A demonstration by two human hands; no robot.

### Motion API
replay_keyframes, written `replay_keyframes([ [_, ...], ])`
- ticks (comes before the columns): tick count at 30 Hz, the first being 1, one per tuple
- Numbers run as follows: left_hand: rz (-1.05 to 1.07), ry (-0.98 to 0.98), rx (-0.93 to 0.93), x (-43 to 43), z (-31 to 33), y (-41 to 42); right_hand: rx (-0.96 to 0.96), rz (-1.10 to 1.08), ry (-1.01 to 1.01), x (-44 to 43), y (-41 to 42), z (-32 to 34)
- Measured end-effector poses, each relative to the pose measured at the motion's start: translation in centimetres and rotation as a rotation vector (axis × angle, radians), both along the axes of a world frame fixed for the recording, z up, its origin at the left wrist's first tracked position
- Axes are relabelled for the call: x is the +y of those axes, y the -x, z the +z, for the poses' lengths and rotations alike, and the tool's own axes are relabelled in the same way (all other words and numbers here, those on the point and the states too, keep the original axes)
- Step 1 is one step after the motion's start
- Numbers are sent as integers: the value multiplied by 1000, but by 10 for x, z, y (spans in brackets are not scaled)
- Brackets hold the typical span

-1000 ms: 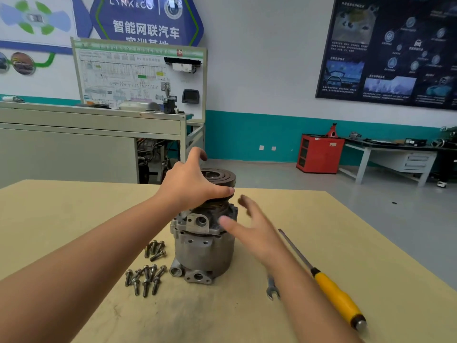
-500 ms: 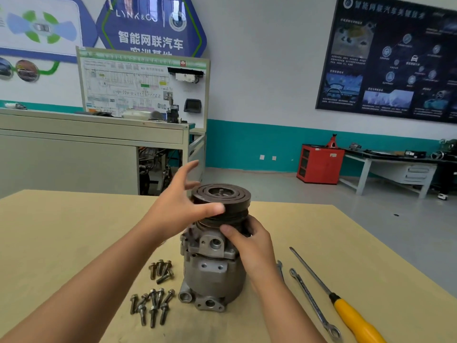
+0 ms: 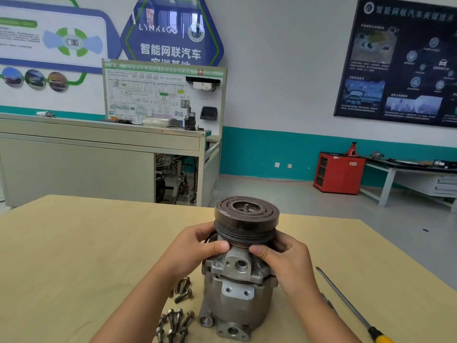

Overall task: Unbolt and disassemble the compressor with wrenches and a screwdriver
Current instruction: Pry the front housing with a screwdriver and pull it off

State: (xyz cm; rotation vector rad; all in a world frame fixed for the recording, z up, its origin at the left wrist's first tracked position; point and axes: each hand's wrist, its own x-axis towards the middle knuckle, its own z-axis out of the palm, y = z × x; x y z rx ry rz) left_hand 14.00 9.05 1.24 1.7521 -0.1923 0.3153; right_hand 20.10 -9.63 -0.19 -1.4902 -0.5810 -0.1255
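1. Head view: the compressor stands upright on the wooden table, low and centre. Its dark grooved pulley sits on top, with a threaded stub poking up from the hub.
2. The left hand is in at 9 o'clock of the pulley. Its fingers wrap round the back and its thumb presses the front just under the pulley's lower rim, a firm grasp on the compressor's neck.
3. The right hand mirrors it at 3 o'clock, fingers curled behind and thumb on the front, clasping the same neck.
4. The two thumb tips face each other above the ported boss, close but apart.
5. Loose bolts lie in a cluster at 7 o'clock of the base, with a smaller bunch just beside the body at 8 o'clock.
6. The screwdriver lies at 4 o'clock, well apart. Its tip points to 11 and its yellow handle is cut off by the bottom edge.
7. A wrench peeks out beside the right forearm, mostly hidden.
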Motion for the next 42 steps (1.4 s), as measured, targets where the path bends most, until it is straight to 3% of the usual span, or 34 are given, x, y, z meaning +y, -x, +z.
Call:
replay_keyframes([
  [4, -30, 133, -28, -1, -5, -3, -15, 47, -26, 0, 2, 5],
  [26, -26, 85, -96, -12, 2, 1, -20, 51, -55, -4, 8, 10],
  [31, -4, 93, -184, -18, 7, 3, -147, 20, -45, -8, 11, 16],
  [42, -61, 158, -216, -27, 6, 4, -183, 8, -35, -16, 14, 21],
])
